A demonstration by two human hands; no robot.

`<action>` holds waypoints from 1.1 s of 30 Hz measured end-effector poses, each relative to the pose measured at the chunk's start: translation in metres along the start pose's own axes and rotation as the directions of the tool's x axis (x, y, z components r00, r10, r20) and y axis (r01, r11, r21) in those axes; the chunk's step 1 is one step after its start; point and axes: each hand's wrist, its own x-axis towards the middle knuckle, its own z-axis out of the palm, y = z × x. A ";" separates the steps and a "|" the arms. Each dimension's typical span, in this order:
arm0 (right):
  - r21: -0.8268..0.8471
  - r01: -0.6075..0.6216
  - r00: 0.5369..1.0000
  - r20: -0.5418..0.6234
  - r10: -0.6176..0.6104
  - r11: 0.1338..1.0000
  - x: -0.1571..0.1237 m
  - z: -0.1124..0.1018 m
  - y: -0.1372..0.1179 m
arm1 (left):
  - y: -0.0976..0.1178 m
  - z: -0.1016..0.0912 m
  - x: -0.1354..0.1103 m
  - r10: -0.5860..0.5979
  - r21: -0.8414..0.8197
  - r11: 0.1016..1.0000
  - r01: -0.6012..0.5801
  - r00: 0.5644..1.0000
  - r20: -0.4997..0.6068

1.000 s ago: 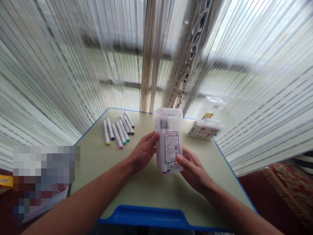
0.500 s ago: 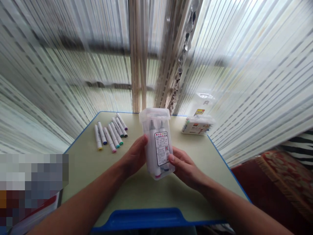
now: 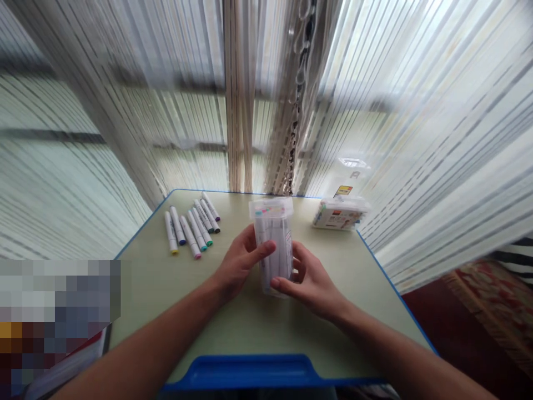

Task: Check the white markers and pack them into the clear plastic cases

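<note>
A clear plastic marker case (image 3: 278, 236), upright with its lid on top, is held between my two hands over the middle of the table. White markers show through its walls, and coloured ends appear under the lid. My left hand (image 3: 244, 258) grips the left side, its thumb across the front. Around the lower right side wraps my right hand (image 3: 314, 283), thumb on the front near the bottom. A printed label faces right, partly hidden by the right fingers. To the left, several loose white markers (image 3: 192, 238) with coloured ends lie in a slanting group.
A second clear case (image 3: 338, 215) with markers and a raised lid stands at the table's back right. The pale table (image 3: 358, 339) has a blue rim and a blue tray (image 3: 252, 369) in front. String curtains (image 3: 187, 111) hang behind. A patterned fringed cloth (image 3: 487, 294) is at right.
The marker case has been turned so its label faces right, and it sits slightly lower. My left thumb has moved onto its front, and my right thumb has shifted lower left.
</note>
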 end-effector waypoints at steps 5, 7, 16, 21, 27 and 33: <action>0.166 0.011 0.998 0.064 -0.022 0.986 0.000 -0.002 -0.005 | 0.007 0.002 -0.001 0.010 -0.018 1.000 -0.008 0.996 0.085; 0.220 -0.001 0.996 0.083 -0.018 0.976 -0.001 -0.003 -0.007 | 0.008 0.004 -0.002 -0.004 -0.029 1.000 0.008 0.994 0.109; 0.421 -0.098 0.973 0.231 -0.002 0.902 -0.004 0.000 -0.008 | 0.004 0.000 -0.003 -0.073 -0.098 0.991 0.090 0.984 0.165; 0.335 -0.030 0.988 0.155 -0.024 0.942 -0.001 -0.001 -0.007 | 0.008 0.000 -0.001 -0.015 -0.141 0.990 0.029 0.995 0.099; -0.190 0.124 0.991 -0.030 -0.132 0.974 0.005 -0.009 -0.003 | 0.004 -0.001 -0.001 -0.009 -0.039 0.999 0.009 1.000 -0.008; -0.402 0.191 0.966 -0.084 -0.244 0.895 0.008 -0.012 0.001 | 0.010 0.005 -0.004 0.035 0.094 0.995 -0.033 0.999 -0.029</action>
